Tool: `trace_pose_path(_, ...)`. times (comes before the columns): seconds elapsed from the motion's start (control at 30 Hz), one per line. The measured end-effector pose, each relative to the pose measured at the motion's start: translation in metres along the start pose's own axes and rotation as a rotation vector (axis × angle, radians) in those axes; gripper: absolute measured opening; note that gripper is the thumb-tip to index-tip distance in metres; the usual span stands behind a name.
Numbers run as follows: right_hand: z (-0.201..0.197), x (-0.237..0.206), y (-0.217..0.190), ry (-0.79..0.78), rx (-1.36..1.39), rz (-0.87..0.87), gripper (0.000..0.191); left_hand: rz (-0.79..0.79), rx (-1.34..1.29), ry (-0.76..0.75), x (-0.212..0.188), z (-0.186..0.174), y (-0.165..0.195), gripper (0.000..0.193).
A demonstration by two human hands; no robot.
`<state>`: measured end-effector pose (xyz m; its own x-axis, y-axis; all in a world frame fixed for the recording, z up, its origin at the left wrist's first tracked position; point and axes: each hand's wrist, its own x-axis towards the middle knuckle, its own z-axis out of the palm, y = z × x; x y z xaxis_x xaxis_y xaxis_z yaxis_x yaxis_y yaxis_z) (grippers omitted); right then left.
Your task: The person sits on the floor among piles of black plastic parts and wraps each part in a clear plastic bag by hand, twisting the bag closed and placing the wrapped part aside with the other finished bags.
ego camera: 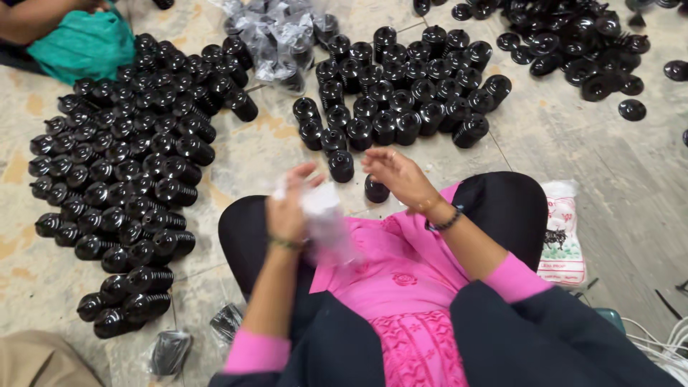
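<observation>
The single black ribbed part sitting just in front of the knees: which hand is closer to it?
Right. The right hand hovers just above the black ribbed part; the left hand holds a clear plastic bag farther left.

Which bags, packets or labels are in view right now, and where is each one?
Clear thin plastic bag: held by left hand, over the lap; blurred.
White printed packet with red and black markings: flat on floor, beside the right knee.
Clear-bagged black ribbed parts: heaped at top centre.
Two small bagged black parts: floor, lower left.
Right hand: holds nothing visible.
</observation>
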<state>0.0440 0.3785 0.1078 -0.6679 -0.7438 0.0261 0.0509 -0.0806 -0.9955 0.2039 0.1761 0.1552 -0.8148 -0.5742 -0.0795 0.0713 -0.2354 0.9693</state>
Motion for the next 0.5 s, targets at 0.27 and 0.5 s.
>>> trace_pose_path(0.27,0.013,-0.042,0.001,0.185,0.017,-0.082,0.019,0.166,0.125,-0.124,0.002,0.065,-0.042,0.041)
trace_pose_path(0.5,0.007,-0.046,-0.029,0.222,0.19,0.175,0.023,-0.01,0.142,-0.045,-0.01,0.058,-0.052,0.024)
